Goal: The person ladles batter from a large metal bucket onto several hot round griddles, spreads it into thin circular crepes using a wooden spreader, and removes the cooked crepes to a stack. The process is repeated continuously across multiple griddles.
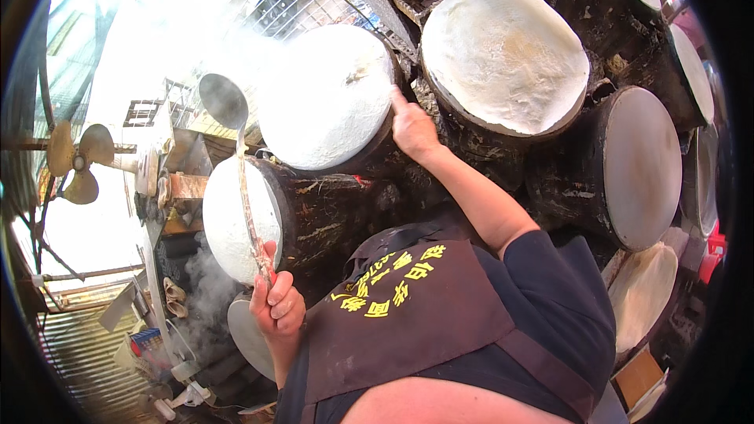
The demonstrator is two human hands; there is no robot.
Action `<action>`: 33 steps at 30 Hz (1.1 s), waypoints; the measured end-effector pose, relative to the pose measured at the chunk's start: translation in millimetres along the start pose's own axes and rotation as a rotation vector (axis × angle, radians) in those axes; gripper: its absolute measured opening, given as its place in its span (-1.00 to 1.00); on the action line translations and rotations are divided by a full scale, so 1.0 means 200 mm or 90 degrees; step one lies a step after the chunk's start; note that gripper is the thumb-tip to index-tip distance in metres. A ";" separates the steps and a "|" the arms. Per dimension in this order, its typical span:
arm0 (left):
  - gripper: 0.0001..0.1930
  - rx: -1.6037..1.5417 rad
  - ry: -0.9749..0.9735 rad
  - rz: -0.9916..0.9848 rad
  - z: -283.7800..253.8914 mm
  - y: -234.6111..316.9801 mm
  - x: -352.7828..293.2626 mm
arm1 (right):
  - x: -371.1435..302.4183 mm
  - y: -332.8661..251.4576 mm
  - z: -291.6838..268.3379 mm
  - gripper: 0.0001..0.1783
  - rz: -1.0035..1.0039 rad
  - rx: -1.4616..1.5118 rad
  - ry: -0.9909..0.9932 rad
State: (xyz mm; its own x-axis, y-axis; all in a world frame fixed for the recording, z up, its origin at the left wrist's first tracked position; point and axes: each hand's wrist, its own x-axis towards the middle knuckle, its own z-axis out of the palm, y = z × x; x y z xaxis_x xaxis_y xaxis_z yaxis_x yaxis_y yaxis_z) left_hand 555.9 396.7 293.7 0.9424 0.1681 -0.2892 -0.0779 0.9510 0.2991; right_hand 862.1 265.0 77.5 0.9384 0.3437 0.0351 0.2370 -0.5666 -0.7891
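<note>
My left hand point(279, 302) is closed around the worn, light-coloured handle of a long metal ladle point(224, 100). Its round bowl points up and away, above the gap between two white-topped drums. My right hand point(414, 127) reaches forward, index finger stretched out to the right edge of a white, batter-like sheet point(330, 102) on a dark round drum. That fingertip touches or nearly touches the edge; the other fingers are curled and partly hidden. Below the ladle bowl, another white sheet point(236, 220) covers a nearer drum, with the handle passing in front of it.
A drum with a wrinkled, yellowish-white sheet point(506, 55) stands right of my right hand. Further right are a drum with a smooth pale top point(642, 169) and a pale sheet point(644, 294). Steam rises at left, near a three-bladed fan point(79, 162) and a wire grid point(314, 0).
</note>
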 end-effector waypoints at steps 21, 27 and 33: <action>-0.46 0.040 0.084 0.002 -0.01 -0.10 -0.09 | 0.20 -0.10 0.04 -0.42 -0.155 -0.011 -0.212; -0.50 0.015 0.134 -0.011 -0.06 -0.13 -0.04 | 0.37 0.01 0.01 -0.44 -0.217 -0.016 -0.140; -0.58 0.054 0.153 -0.037 -0.24 -0.01 0.11 | 0.23 0.01 -0.24 -0.38 -0.303 -0.175 -0.288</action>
State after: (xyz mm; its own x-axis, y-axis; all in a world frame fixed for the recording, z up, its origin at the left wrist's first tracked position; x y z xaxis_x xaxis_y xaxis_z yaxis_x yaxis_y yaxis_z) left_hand 561.6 410.5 241.8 0.8392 0.1797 -0.5133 0.0119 0.9376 0.3475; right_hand 917.6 244.3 106.3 0.5348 0.8443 0.0324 0.7061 -0.4255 -0.5660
